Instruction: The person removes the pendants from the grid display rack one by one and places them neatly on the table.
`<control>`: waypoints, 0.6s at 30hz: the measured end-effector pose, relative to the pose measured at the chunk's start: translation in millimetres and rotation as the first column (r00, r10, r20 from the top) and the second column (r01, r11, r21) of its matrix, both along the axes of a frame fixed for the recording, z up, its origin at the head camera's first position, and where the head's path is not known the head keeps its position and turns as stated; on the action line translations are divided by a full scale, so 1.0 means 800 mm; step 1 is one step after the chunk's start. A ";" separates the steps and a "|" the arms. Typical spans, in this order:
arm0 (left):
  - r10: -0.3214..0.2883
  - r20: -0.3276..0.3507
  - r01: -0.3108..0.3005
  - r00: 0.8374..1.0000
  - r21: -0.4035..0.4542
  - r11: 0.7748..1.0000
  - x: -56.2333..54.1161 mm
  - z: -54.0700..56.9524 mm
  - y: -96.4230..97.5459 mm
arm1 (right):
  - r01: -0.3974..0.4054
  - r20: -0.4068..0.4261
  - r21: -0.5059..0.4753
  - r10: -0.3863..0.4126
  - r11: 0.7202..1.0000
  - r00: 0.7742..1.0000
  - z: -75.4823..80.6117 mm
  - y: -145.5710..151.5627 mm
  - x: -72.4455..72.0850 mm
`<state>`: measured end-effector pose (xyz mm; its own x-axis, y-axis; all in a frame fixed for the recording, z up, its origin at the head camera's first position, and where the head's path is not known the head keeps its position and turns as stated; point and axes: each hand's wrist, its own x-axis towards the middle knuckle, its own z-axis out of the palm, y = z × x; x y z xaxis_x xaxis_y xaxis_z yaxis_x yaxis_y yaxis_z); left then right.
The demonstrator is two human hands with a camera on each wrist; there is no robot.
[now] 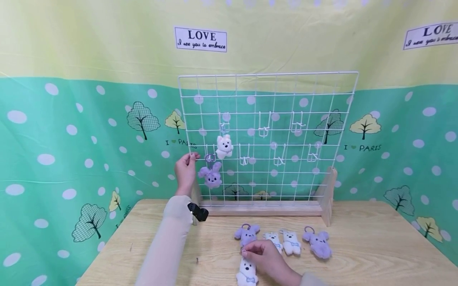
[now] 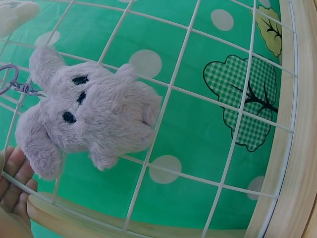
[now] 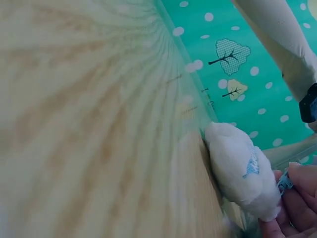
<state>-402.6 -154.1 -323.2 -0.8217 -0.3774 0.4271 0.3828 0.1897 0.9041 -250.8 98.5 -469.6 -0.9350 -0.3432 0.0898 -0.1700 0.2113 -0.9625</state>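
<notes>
A white wire grid rack (image 1: 264, 172) stands in a wooden base. My left hand (image 1: 186, 169) holds its left edge wire, fingers behind it in the left wrist view. Beside that hand a purple bunny plush keychain (image 1: 212, 178) hangs by its ring from a hook. A white dog plush keychain (image 1: 224, 147) hangs one row above. At the front of the table my right hand (image 1: 266, 258) pinches the light blue clasp (image 3: 285, 183) of another white dog plush keychain (image 1: 247, 273). That plush's body is close over the tabletop, its bow showing in the right wrist view.
Behind my right hand lie a purple bunny plush (image 1: 248, 235) and two white dog plushes (image 1: 291, 243), one partly hidden by the hand. Another purple bunny plush (image 1: 319, 244) lies to the right. Several white hooks (image 1: 264, 131) on the rack carry nothing. A patterned curtain (image 1: 71, 159) hangs behind.
</notes>
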 end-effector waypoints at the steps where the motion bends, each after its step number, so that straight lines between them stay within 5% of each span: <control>1: 0.000 0.000 0.000 1.000 0.001 1.000 0.000 0.000 0.000 | -0.005 0.014 -0.007 0.005 1.000 1.000 -0.001 -0.001 0.001; 9: 0.007 0.002 -0.007 1.000 -0.010 1.000 0.000 0.000 0.001 | -0.019 0.085 -0.064 0.025 0.998 0.996 -0.007 -0.004 0.004; 18: 0.008 0.002 -0.008 1.000 -0.012 1.000 0.000 0.000 0.000 | -0.029 -0.001 -0.070 0.029 0.997 1.000 0.010 0.001 -0.002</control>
<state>-402.4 -153.8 -323.5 -0.8193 -0.3787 0.4304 0.3798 0.2039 0.9023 -252.1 99.5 -461.5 -0.9247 -0.3630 0.1143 -0.1747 0.1380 -0.9749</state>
